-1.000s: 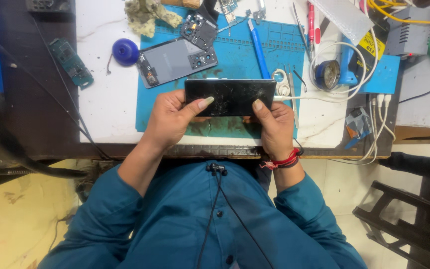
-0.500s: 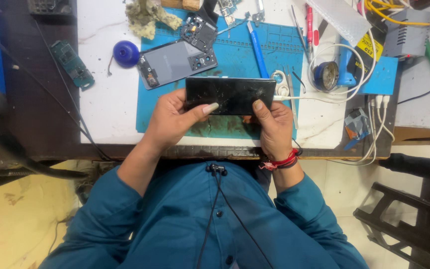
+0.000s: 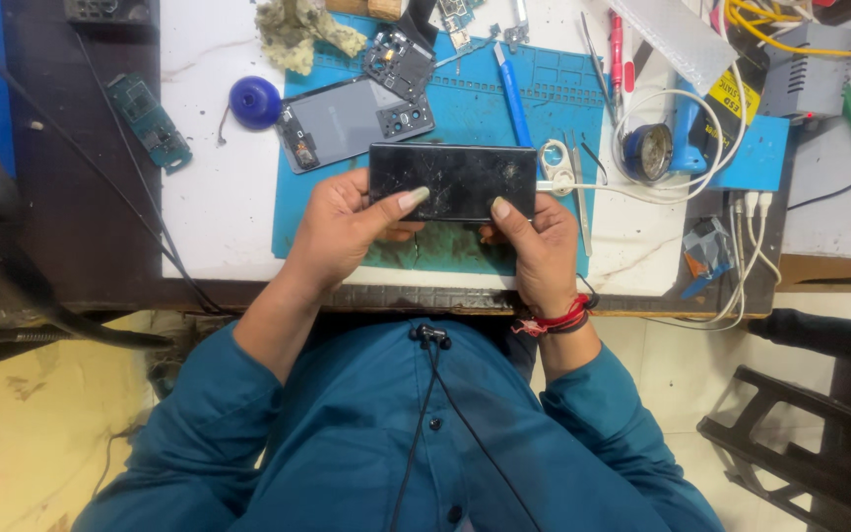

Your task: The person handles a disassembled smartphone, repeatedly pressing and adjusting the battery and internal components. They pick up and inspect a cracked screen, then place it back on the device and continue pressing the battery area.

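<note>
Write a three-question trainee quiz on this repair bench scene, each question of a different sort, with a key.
1. True or false: both hands, left hand and right hand, hold the flat black rectangular phone.
2. What lies directly under the phone? A) the teal rubber work mat B) bare white tabletop C) a wooden tray
3. Fill in: the round dark-blue plastic knob lies to the ____ of the mat, by the person's own sides.

Key: 1 true; 2 A; 3 left.
</note>
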